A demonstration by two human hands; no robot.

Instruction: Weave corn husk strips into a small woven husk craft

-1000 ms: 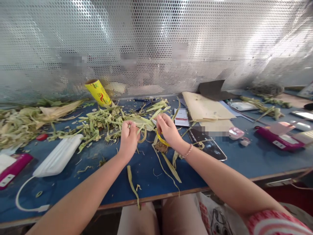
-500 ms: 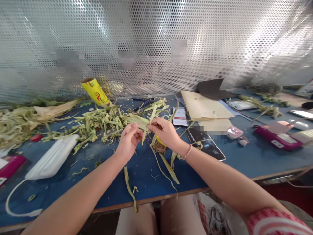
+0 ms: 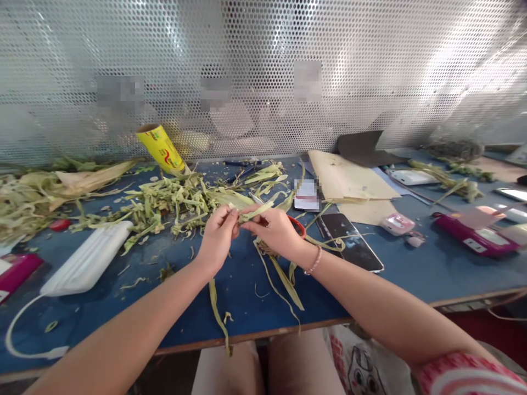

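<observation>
Head view: the left hand (image 3: 220,233) and right hand (image 3: 280,227) are pinching a pale husk strip (image 3: 261,209) between their fingertips, above the blue table (image 3: 247,296). An orange loop (image 3: 298,224) is protruding beside the right hand, which is partly hiding a brown coil (image 3: 263,248). Shredded husks (image 3: 181,203) are crowding beyond, a yellow tube (image 3: 162,151) is leaning behind, and a black phone (image 3: 354,247) is lying rightward.

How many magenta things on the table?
2: one magenta thing at the left edge, partly cut off, left of the long white box; another magenta thing toward the right edge. The leaf pile could hide more.
</observation>
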